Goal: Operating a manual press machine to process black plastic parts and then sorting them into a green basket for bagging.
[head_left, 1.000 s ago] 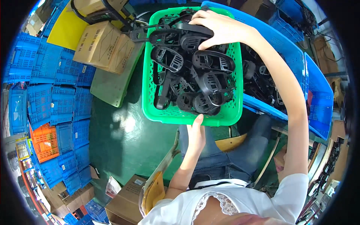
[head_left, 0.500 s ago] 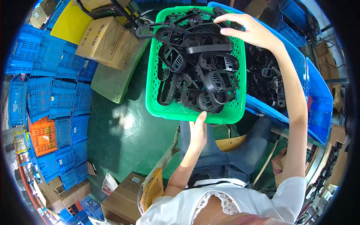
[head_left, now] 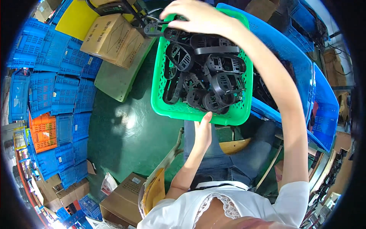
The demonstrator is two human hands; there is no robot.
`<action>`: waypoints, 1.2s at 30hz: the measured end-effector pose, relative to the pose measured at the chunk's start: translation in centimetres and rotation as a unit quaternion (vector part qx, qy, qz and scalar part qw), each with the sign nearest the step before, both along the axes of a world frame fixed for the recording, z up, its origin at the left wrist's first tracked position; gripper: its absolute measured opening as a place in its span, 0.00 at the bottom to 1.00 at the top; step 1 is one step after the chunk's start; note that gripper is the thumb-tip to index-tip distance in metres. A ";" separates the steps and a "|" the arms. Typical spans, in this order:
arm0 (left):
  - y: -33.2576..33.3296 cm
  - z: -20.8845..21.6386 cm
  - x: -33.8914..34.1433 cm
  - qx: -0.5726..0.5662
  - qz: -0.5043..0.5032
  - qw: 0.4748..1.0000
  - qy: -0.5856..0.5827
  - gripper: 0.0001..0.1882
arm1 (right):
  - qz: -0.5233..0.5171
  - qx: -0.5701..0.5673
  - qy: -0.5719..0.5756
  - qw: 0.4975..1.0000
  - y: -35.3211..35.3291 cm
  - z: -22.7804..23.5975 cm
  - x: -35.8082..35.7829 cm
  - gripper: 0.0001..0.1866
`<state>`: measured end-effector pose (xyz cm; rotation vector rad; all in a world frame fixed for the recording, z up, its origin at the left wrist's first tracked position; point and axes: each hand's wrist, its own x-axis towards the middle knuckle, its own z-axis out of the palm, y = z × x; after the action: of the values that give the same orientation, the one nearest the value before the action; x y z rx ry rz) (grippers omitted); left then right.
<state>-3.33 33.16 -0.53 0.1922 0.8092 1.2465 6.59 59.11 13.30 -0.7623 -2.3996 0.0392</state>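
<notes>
A green plastic basket (head_left: 232, 119) full of black plastic frame-like parts (head_left: 225, 82) is in front of me, above my lap. My left hand (head_left: 203, 133) grips the near rim, thumb on top and fingers below it. Over the far left corner of the basket reaches my right hand (head_left: 190, 17). Its thumb and fingers are apart, and I see nothing held between them. Close under it, one black part (head_left: 153, 29) sticks out past the basket's left rim. My right hand and forearm hide the basket's far side.
Right of the basket stands a blue crate (head_left: 295, 59) with more black parts inside. Cardboard boxes (head_left: 103, 40) sit on a green-grey board at the far left. Stacked blue crates (head_left: 63, 95) and an orange crate (head_left: 42, 133) line the left. A wooden chair (head_left: 156, 187) is beside me.
My right hand has swept left across the basket, from its far right corner to its far left. The left hand keeps its grip on the near rim.
</notes>
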 end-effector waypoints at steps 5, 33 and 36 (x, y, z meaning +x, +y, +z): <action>0.2 -1.3 0.9 0.008 -0.040 0.999 -0.029 0.38 | -0.068 -0.095 -0.195 0.974 3.1 -3.8 -4.5 0.16; 1.1 0.3 0.6 0.010 -0.053 0.998 0.018 0.28 | -0.316 -0.261 0.215 0.887 -21.1 -2.2 18.3 0.13; 1.1 -0.2 0.5 0.031 -0.055 0.998 0.010 0.26 | -0.393 -0.287 0.224 0.844 -27.6 -6.6 18.9 0.10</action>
<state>-2.84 34.28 -0.74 0.2966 0.7682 1.1684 25.51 31.46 6.74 -1.7439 -1.4769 0.5514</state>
